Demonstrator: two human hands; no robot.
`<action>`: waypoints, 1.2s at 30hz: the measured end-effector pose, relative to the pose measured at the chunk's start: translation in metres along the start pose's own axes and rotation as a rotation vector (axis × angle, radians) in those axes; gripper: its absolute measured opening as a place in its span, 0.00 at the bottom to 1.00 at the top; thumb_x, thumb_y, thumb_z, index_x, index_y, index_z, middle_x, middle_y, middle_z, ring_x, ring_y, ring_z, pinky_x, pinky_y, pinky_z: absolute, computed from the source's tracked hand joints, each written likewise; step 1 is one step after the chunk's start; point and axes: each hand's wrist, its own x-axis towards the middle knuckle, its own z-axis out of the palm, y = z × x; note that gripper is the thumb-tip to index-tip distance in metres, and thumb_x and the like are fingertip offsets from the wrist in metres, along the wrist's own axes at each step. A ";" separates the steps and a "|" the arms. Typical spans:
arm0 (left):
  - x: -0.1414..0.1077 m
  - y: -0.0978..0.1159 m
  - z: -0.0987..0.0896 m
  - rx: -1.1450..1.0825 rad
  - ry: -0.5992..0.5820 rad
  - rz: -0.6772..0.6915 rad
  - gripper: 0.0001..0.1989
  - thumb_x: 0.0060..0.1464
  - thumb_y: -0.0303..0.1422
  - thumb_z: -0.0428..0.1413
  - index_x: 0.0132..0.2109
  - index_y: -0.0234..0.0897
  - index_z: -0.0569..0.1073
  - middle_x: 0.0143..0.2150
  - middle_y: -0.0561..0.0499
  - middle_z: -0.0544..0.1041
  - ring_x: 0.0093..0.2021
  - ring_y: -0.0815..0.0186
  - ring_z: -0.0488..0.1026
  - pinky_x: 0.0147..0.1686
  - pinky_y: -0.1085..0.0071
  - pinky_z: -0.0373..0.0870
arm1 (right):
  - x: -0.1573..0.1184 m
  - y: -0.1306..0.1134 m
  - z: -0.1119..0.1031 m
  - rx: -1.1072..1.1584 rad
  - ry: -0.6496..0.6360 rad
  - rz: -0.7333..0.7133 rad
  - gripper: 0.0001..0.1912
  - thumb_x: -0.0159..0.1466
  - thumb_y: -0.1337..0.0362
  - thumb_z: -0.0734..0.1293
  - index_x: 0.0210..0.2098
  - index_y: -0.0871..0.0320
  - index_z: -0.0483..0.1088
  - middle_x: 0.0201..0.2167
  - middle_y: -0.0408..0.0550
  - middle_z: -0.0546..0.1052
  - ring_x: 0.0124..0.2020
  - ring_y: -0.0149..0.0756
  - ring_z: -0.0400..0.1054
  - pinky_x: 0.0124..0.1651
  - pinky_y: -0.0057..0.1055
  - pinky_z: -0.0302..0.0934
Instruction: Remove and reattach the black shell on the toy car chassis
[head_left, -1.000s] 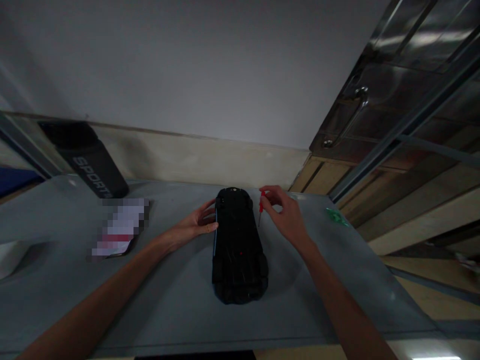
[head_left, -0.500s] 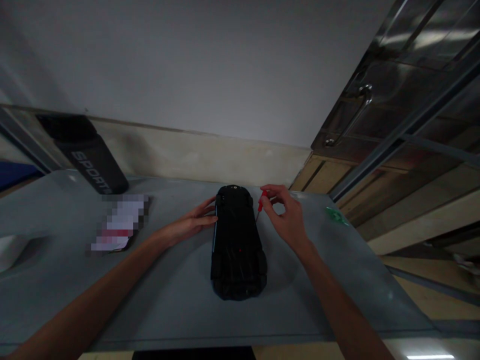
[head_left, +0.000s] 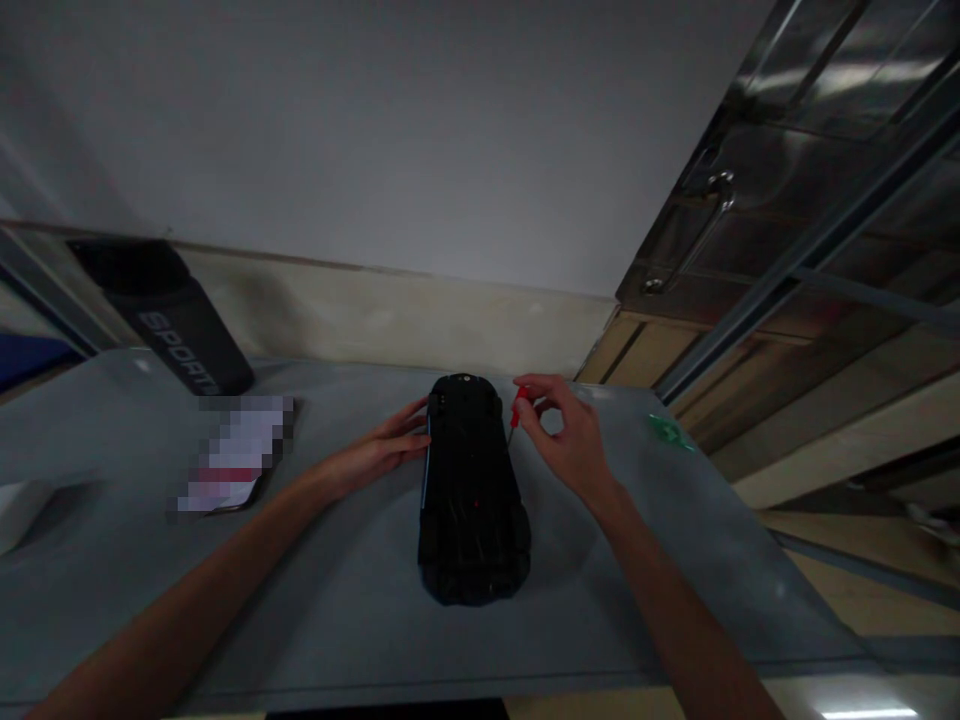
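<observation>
An upside-down toy car [head_left: 469, 470], its dark underside facing up, lies on the grey table [head_left: 337, 600]. My left hand [head_left: 382, 450] rests against its left side, fingers stretched out and the tips touching the edge. Between the thumb and fingers of my right hand [head_left: 566, 430] is pinched a small screwdriver [head_left: 519, 404] with a red handle. Its thin metal shaft points down and left to the car's right edge. Whether the tip touches the car or sits in a screw, I cannot make out.
At the back left a dark bottle [head_left: 169, 320] marked SPORTS leans by the wall. A phone-like thing [head_left: 244, 445], partly blurred out, lies in front of it. A white object [head_left: 19, 510] is at the far left, a green scrap [head_left: 670, 432] at the right. A metal door [head_left: 750, 150] stands beyond.
The view has shifted very slightly. Both hands keep their places by the toy car, and the screwdriver stays in my right hand at its right edge.
</observation>
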 end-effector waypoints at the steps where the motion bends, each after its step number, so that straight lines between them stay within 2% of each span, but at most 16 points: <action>1: 0.000 0.000 0.000 -0.002 0.001 -0.001 0.46 0.63 0.35 0.71 0.82 0.53 0.62 0.84 0.46 0.65 0.83 0.44 0.62 0.79 0.49 0.60 | 0.000 0.000 0.000 0.000 -0.002 -0.001 0.09 0.75 0.62 0.69 0.53 0.49 0.77 0.37 0.44 0.84 0.31 0.36 0.77 0.32 0.31 0.72; 9: -0.001 0.002 0.001 0.012 0.015 -0.017 0.48 0.63 0.34 0.70 0.83 0.52 0.60 0.84 0.45 0.66 0.82 0.43 0.62 0.79 0.49 0.60 | -0.001 0.000 0.002 0.002 -0.019 -0.031 0.09 0.75 0.63 0.69 0.53 0.50 0.77 0.36 0.43 0.84 0.30 0.35 0.78 0.34 0.30 0.73; 15: 0.000 0.003 0.004 0.005 0.024 -0.013 0.48 0.61 0.36 0.72 0.82 0.52 0.63 0.84 0.46 0.65 0.82 0.43 0.62 0.79 0.49 0.60 | -0.001 -0.001 0.001 -0.012 -0.029 -0.008 0.09 0.75 0.62 0.69 0.54 0.50 0.78 0.38 0.44 0.85 0.31 0.36 0.78 0.35 0.32 0.75; 24: 0.000 0.001 0.002 0.006 0.016 -0.003 0.50 0.61 0.36 0.72 0.83 0.51 0.60 0.86 0.44 0.61 0.83 0.42 0.61 0.80 0.44 0.56 | 0.000 -0.001 -0.001 -0.010 -0.037 -0.051 0.09 0.75 0.65 0.68 0.53 0.50 0.77 0.37 0.44 0.85 0.32 0.35 0.79 0.36 0.31 0.75; 32: -0.001 -0.001 -0.002 0.019 -0.003 0.001 0.46 0.64 0.35 0.70 0.83 0.54 0.61 0.86 0.46 0.60 0.83 0.44 0.61 0.80 0.47 0.59 | 0.000 0.002 -0.002 -0.066 -0.024 -0.099 0.08 0.73 0.65 0.70 0.51 0.49 0.77 0.36 0.43 0.84 0.29 0.35 0.77 0.38 0.34 0.76; 36: -0.001 -0.002 -0.002 0.020 0.023 -0.009 0.45 0.64 0.34 0.69 0.82 0.54 0.62 0.85 0.47 0.63 0.83 0.43 0.62 0.79 0.47 0.60 | 0.000 0.002 -0.002 -0.065 -0.004 -0.127 0.06 0.73 0.64 0.71 0.49 0.49 0.76 0.35 0.42 0.83 0.29 0.35 0.76 0.38 0.34 0.75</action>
